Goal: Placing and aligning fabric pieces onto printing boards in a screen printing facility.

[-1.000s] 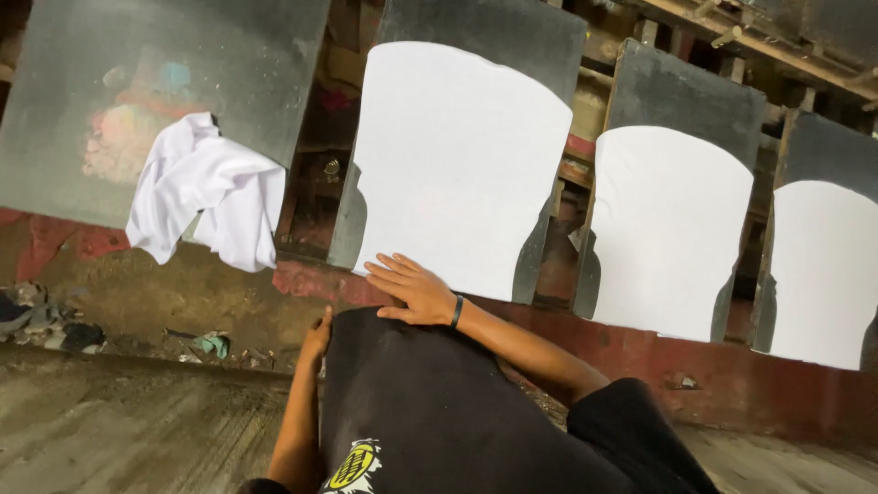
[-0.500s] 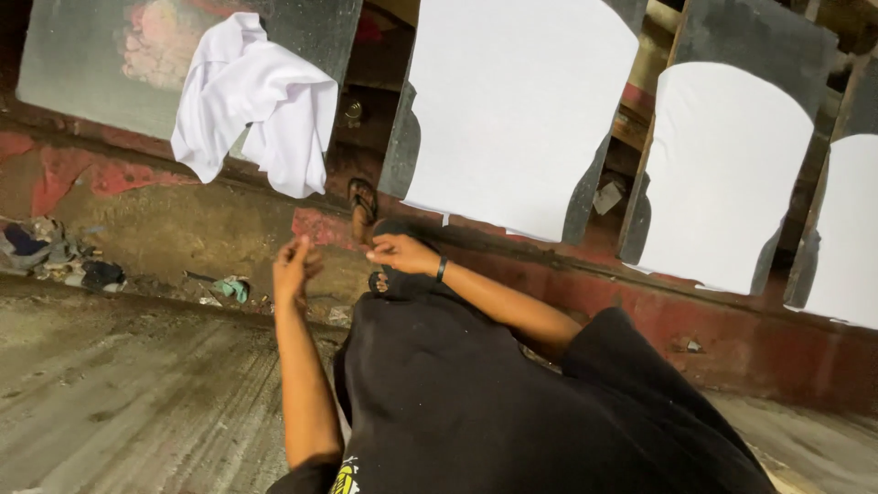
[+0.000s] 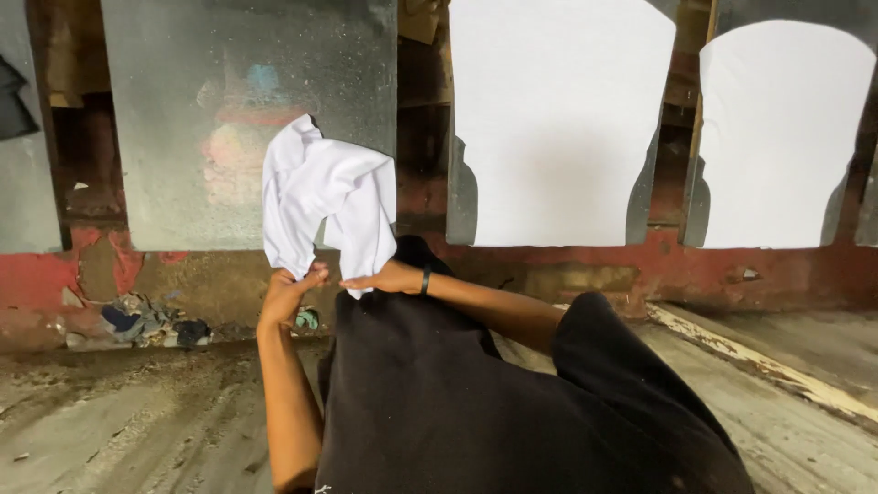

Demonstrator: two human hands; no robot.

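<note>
A white garment (image 3: 329, 197) hangs crumpled against a grey upright board (image 3: 183, 101). My left hand (image 3: 288, 288) is closed on the garment's lower left end. My right hand (image 3: 389, 277), with a black band on the wrist, grips the lower hem on the right, and a bit of white shows under its fingers. A black cloth (image 3: 439, 402) lies below and between my forearms and hides the lower middle of the view.
Two boards covered in white (image 3: 558, 119) (image 3: 786, 137) stand to the right of the grey one. A low red-painted wall (image 3: 658, 270) runs behind them. A heap of rags (image 3: 146, 320) lies at its foot on the left. A pale plank (image 3: 759, 361) crosses the concrete floor at right.
Both hands have left the top of the black cloth and risen to the white garment, closing on its lower edge. The view has shifted left, bringing the garment to the centre.
</note>
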